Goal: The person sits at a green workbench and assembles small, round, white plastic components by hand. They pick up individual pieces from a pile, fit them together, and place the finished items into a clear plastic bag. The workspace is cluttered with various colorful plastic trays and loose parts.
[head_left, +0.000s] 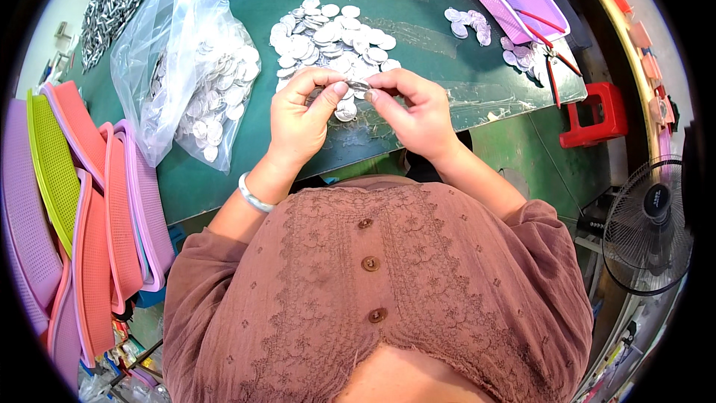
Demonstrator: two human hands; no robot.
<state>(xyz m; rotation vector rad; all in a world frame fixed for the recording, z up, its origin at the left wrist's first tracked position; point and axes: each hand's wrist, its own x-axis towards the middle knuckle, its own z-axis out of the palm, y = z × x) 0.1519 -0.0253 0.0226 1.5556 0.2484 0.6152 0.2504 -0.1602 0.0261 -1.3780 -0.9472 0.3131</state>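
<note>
In the head view, your left hand (300, 113) and right hand (418, 113) each pinch, thumb to curled fingers, opposite ends of what looks like a small disc (359, 84), probably to steady it. It sits over the near side of the disc pile (328, 33), presumably kept within reach. It looks thin, silvery-grey, nearly edge-on.

Small piece (359, 85) partly behind fingertips (340, 88)
</note>
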